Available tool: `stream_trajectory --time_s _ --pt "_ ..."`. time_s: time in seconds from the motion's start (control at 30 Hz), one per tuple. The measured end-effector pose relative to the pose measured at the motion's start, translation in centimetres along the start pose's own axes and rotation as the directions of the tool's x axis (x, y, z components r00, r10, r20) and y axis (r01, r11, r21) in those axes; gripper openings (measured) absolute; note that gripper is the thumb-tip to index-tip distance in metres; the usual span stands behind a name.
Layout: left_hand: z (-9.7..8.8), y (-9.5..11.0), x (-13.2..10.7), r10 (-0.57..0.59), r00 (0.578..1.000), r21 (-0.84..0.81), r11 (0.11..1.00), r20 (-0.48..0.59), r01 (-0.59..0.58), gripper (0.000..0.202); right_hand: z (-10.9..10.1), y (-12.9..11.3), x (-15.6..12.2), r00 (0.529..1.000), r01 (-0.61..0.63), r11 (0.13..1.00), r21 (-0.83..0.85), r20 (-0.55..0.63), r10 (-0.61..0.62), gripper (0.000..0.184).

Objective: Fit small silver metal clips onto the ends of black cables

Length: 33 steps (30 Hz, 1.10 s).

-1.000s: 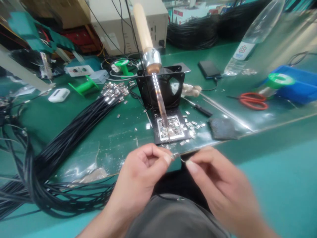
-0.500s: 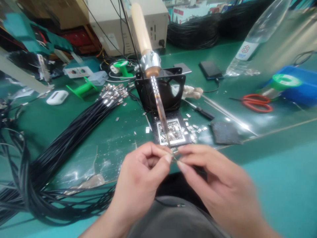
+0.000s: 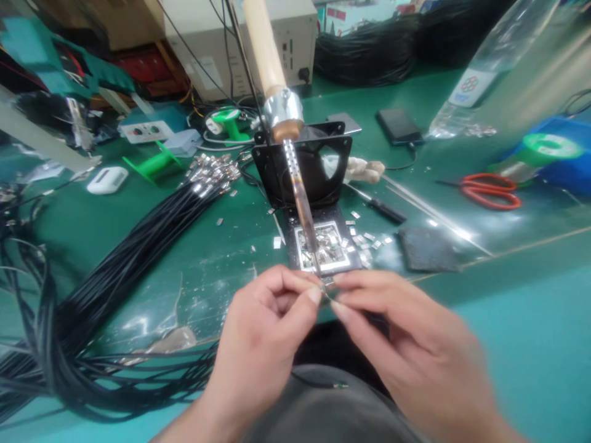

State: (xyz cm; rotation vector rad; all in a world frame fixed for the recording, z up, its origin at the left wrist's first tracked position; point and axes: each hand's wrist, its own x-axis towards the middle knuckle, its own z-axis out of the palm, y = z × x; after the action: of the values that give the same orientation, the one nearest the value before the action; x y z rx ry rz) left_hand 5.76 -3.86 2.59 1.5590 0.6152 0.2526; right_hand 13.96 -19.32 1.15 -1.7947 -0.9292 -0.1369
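Note:
My left hand (image 3: 265, 332) is closed in a pinch just below the tip of a soldering iron (image 3: 301, 200), which is fixed pointing downward with its wooden handle up. What lies between the left thumb and forefinger is too small to name. Facing it, my right hand (image 3: 406, 338) has thumb and fingers closed around a thin wire (image 3: 327, 296) that runs toward the left fingertips. The fingertips of both hands are nearly touching. Behind them, a white-rimmed tray (image 3: 302, 266) holds many small metal pieces. A black cable end (image 3: 340, 386) lies below, over my lap.
A black fan frame (image 3: 344, 157) stands behind the tray. To the left lies a thick bundle of black cables (image 3: 138, 246) with metal ends. At right are a dark square pad (image 3: 427, 249), a screwdriver (image 3: 388, 211), red-handled scissors (image 3: 492, 191), a solder spool (image 3: 551, 147) and a plastic bottle (image 3: 480, 86).
The view has shifted slightly, so the bench things at right appear a little farther right. Both hands keep the same pinch under the iron's tip.

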Motion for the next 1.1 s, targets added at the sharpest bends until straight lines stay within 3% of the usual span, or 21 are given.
stream_trajectory --time_s 1.1 --pt "-0.28 0.31 0.53 0.006 1.000 -0.025 1.000 0.018 -0.006 0.016 0.17 -0.11 0.67 1.000 -0.030 1.000 0.010 -0.011 0.030 0.016"
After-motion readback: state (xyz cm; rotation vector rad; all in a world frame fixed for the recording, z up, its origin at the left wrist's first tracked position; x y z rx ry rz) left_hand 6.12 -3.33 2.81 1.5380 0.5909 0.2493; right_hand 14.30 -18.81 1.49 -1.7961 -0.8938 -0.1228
